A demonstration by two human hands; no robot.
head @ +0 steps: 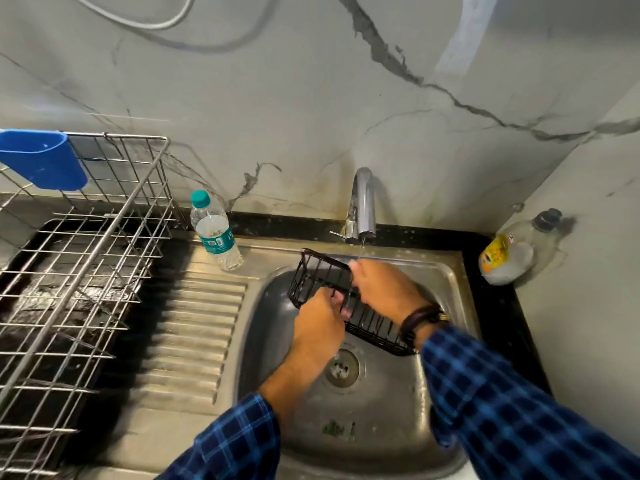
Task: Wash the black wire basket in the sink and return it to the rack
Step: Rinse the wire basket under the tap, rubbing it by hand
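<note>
Here, both hands hold the black wire basket (372, 323) above the bowl of the stainless steel sink (381, 410); it is tilted, its far-left end raised toward the curved chrome tap (363, 202) and its near-right end dipping low in the bowl; whether that low end touches the steel I cannot tell. The left hand (317, 323) reaches up from below, back of the hand to the camera, fingers curled round the wires of the near side; the right hand (381, 289) comes in from the right with the wrist bent, its fingers closed over the upper rim just under the spout, where a thin stream of water (362, 249) runs down. A dark braided bracelet (420, 320) circles the right wrist; both forearms wear blue checked sleeves (502, 410). The round drain (342, 368) lies just below the hands. To the left, beyond the ridged draining board (194, 323), stands the silver wire dish rack (86, 271) with a blue plastic holder (41, 161) hooked on its back rail; a clear water bottle with a teal cap (216, 232) stands beside it; a clear soap bottle with a yellow label (512, 254) sits in the right corner.
</note>
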